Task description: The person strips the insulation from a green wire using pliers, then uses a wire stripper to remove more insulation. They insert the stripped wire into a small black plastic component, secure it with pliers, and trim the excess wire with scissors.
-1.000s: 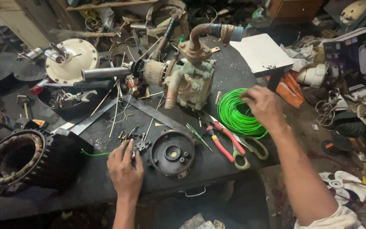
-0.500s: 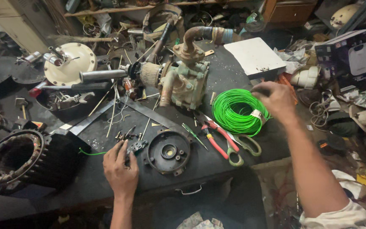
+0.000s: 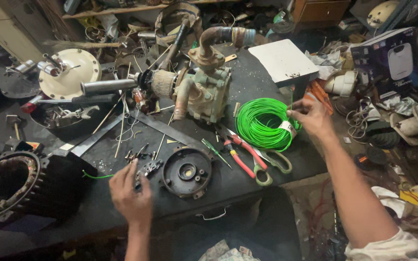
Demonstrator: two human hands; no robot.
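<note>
Right hand [image 3: 314, 117] pinches green wire coil [image 3: 262, 123] — left hand [image 3: 130, 195] curled

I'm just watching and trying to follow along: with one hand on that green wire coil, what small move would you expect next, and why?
Probably drawing a free end off the green wire coil. The right hand pinches the coil's edge by its white label, while the left hand rests near a short green wire piece and small parts beside the round motor cover. Pliers lie ready for cutting.
</note>
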